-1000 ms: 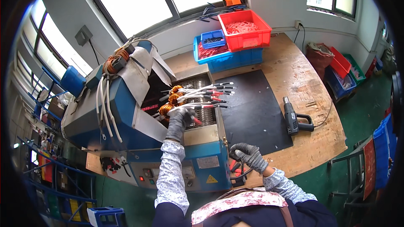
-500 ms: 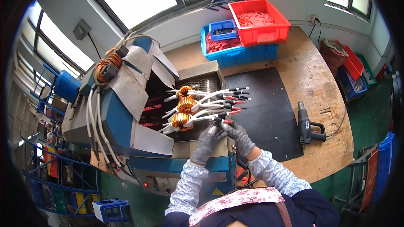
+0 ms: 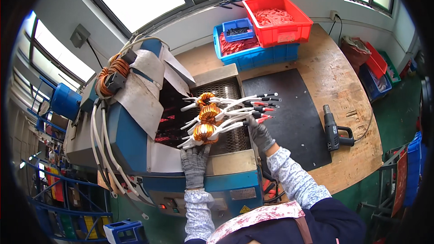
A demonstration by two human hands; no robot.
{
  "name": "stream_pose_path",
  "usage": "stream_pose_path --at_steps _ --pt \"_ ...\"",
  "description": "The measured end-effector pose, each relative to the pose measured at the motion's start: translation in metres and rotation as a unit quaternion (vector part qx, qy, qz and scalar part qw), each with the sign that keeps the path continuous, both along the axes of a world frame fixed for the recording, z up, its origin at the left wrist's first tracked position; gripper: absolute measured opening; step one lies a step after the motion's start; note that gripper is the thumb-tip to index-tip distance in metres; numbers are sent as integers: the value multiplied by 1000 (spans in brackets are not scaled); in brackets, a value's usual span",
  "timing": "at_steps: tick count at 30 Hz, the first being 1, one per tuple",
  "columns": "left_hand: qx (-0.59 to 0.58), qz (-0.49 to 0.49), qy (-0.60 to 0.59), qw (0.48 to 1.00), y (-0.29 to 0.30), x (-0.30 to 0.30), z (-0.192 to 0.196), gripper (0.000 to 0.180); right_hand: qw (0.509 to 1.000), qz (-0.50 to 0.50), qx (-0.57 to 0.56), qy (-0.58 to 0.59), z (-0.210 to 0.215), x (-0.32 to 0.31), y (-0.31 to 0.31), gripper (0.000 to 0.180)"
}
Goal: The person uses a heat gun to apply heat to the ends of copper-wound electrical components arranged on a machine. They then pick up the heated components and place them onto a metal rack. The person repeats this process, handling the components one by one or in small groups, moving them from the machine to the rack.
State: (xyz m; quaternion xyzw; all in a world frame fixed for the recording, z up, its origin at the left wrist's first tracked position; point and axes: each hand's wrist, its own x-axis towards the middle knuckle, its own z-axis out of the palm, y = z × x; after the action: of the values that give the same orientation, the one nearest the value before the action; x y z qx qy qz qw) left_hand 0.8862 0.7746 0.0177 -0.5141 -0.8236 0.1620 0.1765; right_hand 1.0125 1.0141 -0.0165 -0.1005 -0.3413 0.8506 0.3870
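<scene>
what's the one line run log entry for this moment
left hand: under copper coils | right hand: on white leads | place: mesh conveyor of blue machine

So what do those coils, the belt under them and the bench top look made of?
Coils: likely enamelled copper wire, from the glossy orange windings, with white sleeved leads. Belt: apparently bare metal mesh, grey with an open weave. Bench top: wood-look board, matt brown with grain and scuffs. Left hand is under the coils.

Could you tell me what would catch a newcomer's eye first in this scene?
Three copper-wound coils with white leads lie on the mesh conveyor of the blue machine, with the left hand and right hand on them. Behind, a red bin sits on the wooden bench.
</scene>
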Motion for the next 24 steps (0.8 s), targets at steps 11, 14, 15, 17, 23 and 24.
stream_pose_path --at_steps 11,14,15,17,23,24 --pt "489 23 -851 192 21 -5 2 56 967 64 -115 217 40 -25 28 51" --pt "500 71 -853 131 31 -2 8 62 983 71 -79 150 56 -25 18 49" --pt "494 63 -856 139 32 -1 8 62 986 56 -78 133 50 -24 21 49" --pt "482 46 -861 157 31 3 11 62 992 27 -77 101 49 -24 23 48" --pt "479 52 -864 146 36 3 10 60 996 -66 19 65 52 -24 20 43" --pt "480 56 -863 147 37 5 13 60 979 -163 122 24 52 -24 15 41"
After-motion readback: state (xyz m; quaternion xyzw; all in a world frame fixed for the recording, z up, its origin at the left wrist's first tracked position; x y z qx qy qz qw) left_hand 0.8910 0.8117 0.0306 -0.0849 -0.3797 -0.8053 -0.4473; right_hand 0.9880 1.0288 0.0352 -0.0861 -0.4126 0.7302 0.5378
